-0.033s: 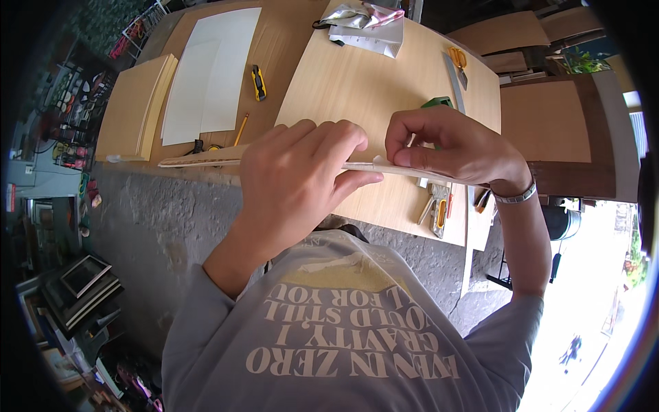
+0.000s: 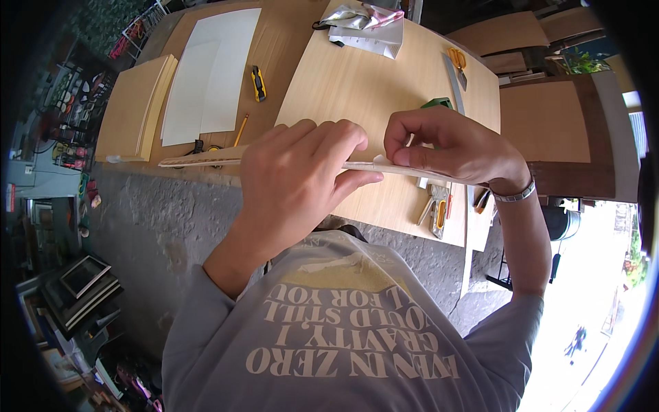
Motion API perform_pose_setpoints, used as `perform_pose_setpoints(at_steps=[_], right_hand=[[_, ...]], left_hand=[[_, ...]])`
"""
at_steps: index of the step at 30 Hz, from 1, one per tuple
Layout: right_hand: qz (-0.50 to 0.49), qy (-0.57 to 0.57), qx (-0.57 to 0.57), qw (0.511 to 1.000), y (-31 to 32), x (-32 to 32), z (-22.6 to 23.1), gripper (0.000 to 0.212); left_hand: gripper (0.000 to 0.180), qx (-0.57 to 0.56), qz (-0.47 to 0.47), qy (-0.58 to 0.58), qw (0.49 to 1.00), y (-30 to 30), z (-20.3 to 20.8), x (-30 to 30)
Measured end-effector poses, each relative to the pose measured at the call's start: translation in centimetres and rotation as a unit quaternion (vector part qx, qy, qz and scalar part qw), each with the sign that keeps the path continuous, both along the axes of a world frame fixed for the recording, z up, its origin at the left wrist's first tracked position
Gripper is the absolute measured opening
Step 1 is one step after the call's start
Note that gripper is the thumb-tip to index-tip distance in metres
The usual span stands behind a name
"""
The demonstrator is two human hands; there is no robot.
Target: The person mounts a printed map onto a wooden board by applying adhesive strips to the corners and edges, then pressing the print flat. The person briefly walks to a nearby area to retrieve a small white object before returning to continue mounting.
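A thin, pale board, seen nearly edge-on, spans the space in front of me above the table's near edge. My left hand grips it near the middle, fingers over the far side and thumb below the near edge. At the edge just right of that thumb, my right hand pinches a small pale flap, which looks like tape or paper, between thumb and index finger. The board's right part runs beneath my right wrist. A green tool is partly hidden behind my right hand.
On the table lie a yellow utility knife, a pencil, white sheets, scissors, a metal ruler and a staple gun. Stacked boards stand far left; a long white strip overhangs the near edge.
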State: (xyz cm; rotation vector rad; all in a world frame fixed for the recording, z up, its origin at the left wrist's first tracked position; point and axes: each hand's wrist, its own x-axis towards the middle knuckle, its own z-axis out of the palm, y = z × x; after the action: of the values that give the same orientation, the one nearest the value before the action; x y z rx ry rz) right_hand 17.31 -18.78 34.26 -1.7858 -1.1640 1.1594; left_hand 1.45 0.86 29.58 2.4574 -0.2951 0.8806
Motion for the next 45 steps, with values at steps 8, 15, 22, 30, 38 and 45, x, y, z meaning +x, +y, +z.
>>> perform_pose_setpoints(at_steps=[8, 15, 22, 30, 38, 45], right_hand=[[0.051, -0.200, 0.036, 0.978, 0.5, -0.5, 1.1, 0.009], [-0.015, -0.399, 0.081, 0.913, 0.6, -0.5, 3.2, 0.005], [-0.067, -0.406, 0.088, 0.907, 1.2, 0.5, 2.9, 0.011], [-0.150, -0.388, 0.139, 0.899, 1.0, 0.5, 1.7, 0.017], [-0.181, -0.347, 0.139, 0.910, 0.8, 0.4, 1.1, 0.014], [-0.196, -0.303, 0.116, 0.925, 0.6, -0.1, 0.7, 0.015]], left_hand=[[0.042, 0.023, -0.001, -0.012, 1.000, 0.6, -0.1, 1.1], [0.040, 0.047, -0.023, -0.042, 0.998, 1.4, 0.9, 3.9], [0.025, -0.079, -0.132, 0.058, 0.986, 2.1, 3.3, 7.2], [0.016, -0.133, -0.152, 0.146, 0.968, 2.8, 4.1, 8.0], [0.016, -0.101, -0.139, 0.193, 0.966, 3.3, 4.7, 8.6], [0.018, -0.103, -0.178, 0.235, 0.950, 3.9, 5.0, 9.1]])
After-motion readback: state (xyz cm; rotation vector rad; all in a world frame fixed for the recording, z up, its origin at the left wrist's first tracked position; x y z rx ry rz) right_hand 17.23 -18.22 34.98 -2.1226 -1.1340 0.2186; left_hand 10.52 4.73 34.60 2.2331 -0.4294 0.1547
